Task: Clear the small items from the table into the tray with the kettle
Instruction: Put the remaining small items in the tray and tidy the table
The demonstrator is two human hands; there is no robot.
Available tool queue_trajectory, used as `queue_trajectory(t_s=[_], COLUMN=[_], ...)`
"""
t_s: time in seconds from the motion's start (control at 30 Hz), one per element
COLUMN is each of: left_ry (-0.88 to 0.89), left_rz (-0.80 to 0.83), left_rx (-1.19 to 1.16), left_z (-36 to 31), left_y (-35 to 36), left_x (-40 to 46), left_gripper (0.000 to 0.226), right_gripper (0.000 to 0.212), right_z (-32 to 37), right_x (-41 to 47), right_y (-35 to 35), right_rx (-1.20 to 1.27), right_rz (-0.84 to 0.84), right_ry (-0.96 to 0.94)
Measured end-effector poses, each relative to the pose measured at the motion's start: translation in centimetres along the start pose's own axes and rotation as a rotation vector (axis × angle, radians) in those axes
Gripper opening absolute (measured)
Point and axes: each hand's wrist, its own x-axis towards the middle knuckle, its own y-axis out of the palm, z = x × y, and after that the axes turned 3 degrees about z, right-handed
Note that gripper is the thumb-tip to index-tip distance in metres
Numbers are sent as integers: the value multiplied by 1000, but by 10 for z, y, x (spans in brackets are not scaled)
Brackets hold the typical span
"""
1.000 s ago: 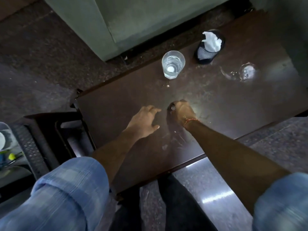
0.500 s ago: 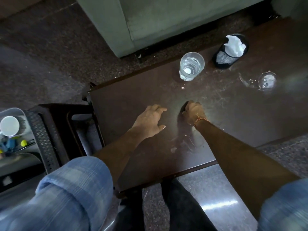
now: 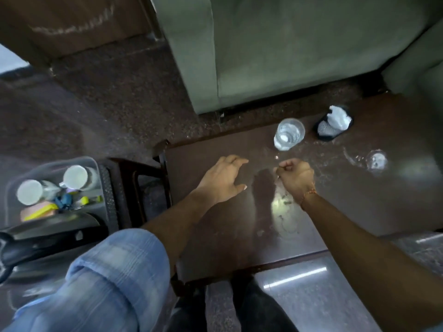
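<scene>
While curled tight into a fist above the dark, scuffed brown desk (image 3: 215, 226), right hand (image 3: 296, 179) with grip closed, fingers tucked under; whether anything small sits pinched inside, cannot tell. Orange thread bracelet (image 3: 309, 194) at its wrist. Just left of that fist, left hand (image 3: 221, 180) hovering palm down, grip open, fingers spread and slightly bent, holding nothing. Rolled pale-blue denim sleeves (image 3: 115, 271) on both arms.

Beyond the right fist, toward the far desk edge, a clear round glass (image 3: 288, 134) of water, upright. Right of the glass, a black mesh holder (image 3: 327, 130), tilted, stuffed with crumpled white tissue (image 3: 339, 117). Nearer than the holder and right of the fist, a clear glass lid or dish (image 3: 376, 160), blurred, shape uncertain. One tiny pale crumb (image 3: 276, 157) between glass and fist.

Far left of the desk, past a dark wooden chair frame (image 3: 134, 178), a grey plastic tray (image 3: 96, 168) holding two white cylindrical cups (image 3: 75, 177), yellow and blue small bits (image 3: 62, 203), and a rounded metallic kettle (image 3: 55, 226) with black handle at the near end.
</scene>
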Motion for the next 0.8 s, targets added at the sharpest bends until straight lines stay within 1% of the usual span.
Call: queue_trajectory(t_s=[0.03,0.13,0.23,0.37,0.47,0.57,0.63,0.7,0.8], left_ry=[21,83,137,204,232,206,180,129,0], left_rz=[-24,-121,-218,-383,-504,-578,-613,-632,-620], left_rx=[19,99,144,226,273,285,285,286,286], left_z=[-6,-27,-48,-70,-68,-49,-28,0,56], left_y=[-19,-84,-158,-259,-319,-358,-375,-386,-389], left_x=[-1,-6,-19,-52,-87,-127,-155,-188,-244], left_gripper=[72,73,74,74,75,75,76,77,78], right_gripper=[9,13,13,14,14,13,12,11,10], right_z=[20,84,153,250,315,363,388,407,423], right_x=[-6,-26,-49,-86,-118,-149,-168,-186,-216], right_y=[-8,-35,-59,-87,-88,-68,-43,-7,64], right_rx=[28,47,117,163,172,186,157,119,71], right_rz=[-10,-41,-48,-103,-113,-75,-46,23,153], right_ry=[-30,-117,-224,-360,-485,-578,-617,-654,-701])
